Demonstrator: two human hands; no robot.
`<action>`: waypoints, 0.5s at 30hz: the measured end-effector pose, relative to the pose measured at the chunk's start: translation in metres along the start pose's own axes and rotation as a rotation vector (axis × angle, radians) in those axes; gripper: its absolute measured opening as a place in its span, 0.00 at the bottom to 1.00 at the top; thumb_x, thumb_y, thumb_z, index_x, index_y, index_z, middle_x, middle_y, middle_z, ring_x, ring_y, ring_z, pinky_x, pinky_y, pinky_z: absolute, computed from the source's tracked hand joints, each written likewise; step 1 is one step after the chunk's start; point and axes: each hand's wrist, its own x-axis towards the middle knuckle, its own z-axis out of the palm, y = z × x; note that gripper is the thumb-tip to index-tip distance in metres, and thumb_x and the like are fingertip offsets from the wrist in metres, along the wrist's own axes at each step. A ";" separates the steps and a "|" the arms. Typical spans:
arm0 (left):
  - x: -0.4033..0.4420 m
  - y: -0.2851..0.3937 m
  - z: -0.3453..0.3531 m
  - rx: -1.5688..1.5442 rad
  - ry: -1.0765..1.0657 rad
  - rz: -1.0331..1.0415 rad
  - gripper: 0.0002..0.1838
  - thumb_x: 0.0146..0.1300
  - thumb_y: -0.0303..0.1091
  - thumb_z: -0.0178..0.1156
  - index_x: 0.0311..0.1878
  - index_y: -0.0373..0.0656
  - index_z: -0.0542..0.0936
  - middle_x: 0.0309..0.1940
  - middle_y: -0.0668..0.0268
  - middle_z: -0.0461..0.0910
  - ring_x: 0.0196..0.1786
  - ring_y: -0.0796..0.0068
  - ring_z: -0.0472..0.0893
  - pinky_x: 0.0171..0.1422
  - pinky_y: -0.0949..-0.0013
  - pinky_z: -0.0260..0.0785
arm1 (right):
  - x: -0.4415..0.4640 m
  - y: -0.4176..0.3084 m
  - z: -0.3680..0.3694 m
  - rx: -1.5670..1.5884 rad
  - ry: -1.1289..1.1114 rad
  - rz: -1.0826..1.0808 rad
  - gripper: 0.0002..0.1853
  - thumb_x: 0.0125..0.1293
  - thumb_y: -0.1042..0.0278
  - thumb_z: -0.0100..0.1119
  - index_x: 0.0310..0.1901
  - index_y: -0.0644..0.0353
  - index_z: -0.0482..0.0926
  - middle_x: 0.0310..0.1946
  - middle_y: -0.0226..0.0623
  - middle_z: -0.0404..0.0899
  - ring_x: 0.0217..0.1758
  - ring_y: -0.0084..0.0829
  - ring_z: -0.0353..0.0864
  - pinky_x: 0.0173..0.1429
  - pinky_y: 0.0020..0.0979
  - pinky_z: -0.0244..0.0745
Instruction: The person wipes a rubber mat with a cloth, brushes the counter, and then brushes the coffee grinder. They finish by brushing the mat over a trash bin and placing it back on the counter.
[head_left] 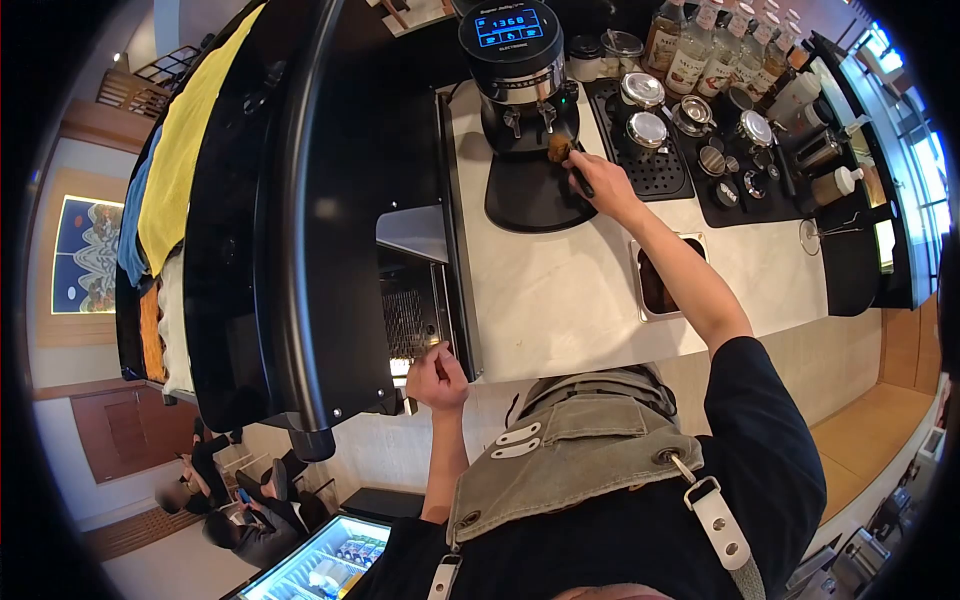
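My right hand (604, 184) is closed around the dark handle of a small brush (559, 150). Its brown bristles point up at the base of a black coffee grinder (510, 50), whose blue display is lit. A dark mat (530, 195) lies just below the grinder. My left hand (437, 378) is at the lower front edge of a black espresso machine (345, 220), fingers curled in. What those fingers hold, if anything, is hidden. Beside that hand is the machine's metal drip grid (403, 320).
A metal container (658, 290) with dark contents is set in the counter (550, 310), beneath my right forearm. Tampers (647, 130) and other coffee tools stand on black mats at the right. Syrup bottles (690, 60) line the back. Towels (190, 150) lie atop the machine.
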 end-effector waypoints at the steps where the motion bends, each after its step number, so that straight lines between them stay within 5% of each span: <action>1: 0.000 0.000 0.000 0.004 -0.002 0.001 0.06 0.66 0.26 0.62 0.37 0.38 0.88 0.21 0.63 0.81 0.19 0.71 0.74 0.25 0.69 0.64 | -0.001 0.002 -0.002 0.037 0.015 0.027 0.12 0.70 0.66 0.62 0.51 0.56 0.74 0.45 0.42 0.85 0.50 0.51 0.84 0.47 0.48 0.79; 3: 0.001 0.002 -0.002 0.003 -0.025 -0.014 0.06 0.66 0.26 0.62 0.37 0.38 0.88 0.21 0.63 0.81 0.19 0.71 0.74 0.25 0.69 0.64 | -0.002 0.006 -0.006 0.112 0.046 0.080 0.12 0.70 0.66 0.62 0.51 0.56 0.75 0.46 0.43 0.86 0.51 0.53 0.84 0.48 0.49 0.79; 7: 0.000 0.001 -0.001 0.011 -0.009 0.004 0.06 0.67 0.26 0.62 0.38 0.37 0.87 0.20 0.64 0.80 0.19 0.72 0.73 0.25 0.68 0.63 | 0.003 0.016 -0.020 0.414 0.291 0.199 0.09 0.72 0.65 0.65 0.48 0.60 0.80 0.37 0.38 0.86 0.41 0.33 0.87 0.47 0.33 0.78; 8: -0.001 0.000 0.000 0.008 -0.011 -0.007 0.06 0.67 0.26 0.62 0.38 0.37 0.88 0.20 0.64 0.80 0.19 0.72 0.73 0.25 0.68 0.63 | 0.011 0.013 -0.024 0.618 0.356 0.337 0.10 0.72 0.64 0.67 0.47 0.61 0.81 0.34 0.31 0.85 0.38 0.22 0.82 0.44 0.28 0.76; 11: -0.006 -0.003 -0.001 0.013 -0.036 -0.047 0.06 0.67 0.27 0.62 0.38 0.38 0.88 0.20 0.64 0.79 0.19 0.70 0.73 0.25 0.67 0.64 | 0.031 0.010 -0.030 0.808 0.441 0.634 0.15 0.74 0.56 0.66 0.46 0.61 0.82 0.33 0.30 0.85 0.34 0.19 0.82 0.41 0.26 0.77; 15: -0.008 -0.004 -0.001 0.036 -0.049 -0.052 0.05 0.65 0.26 0.63 0.38 0.39 0.88 0.21 0.63 0.81 0.20 0.66 0.75 0.26 0.65 0.66 | 0.026 0.018 -0.019 0.469 -0.068 0.663 0.18 0.71 0.54 0.63 0.45 0.64 0.83 0.28 0.41 0.88 0.38 0.28 0.90 0.42 0.33 0.80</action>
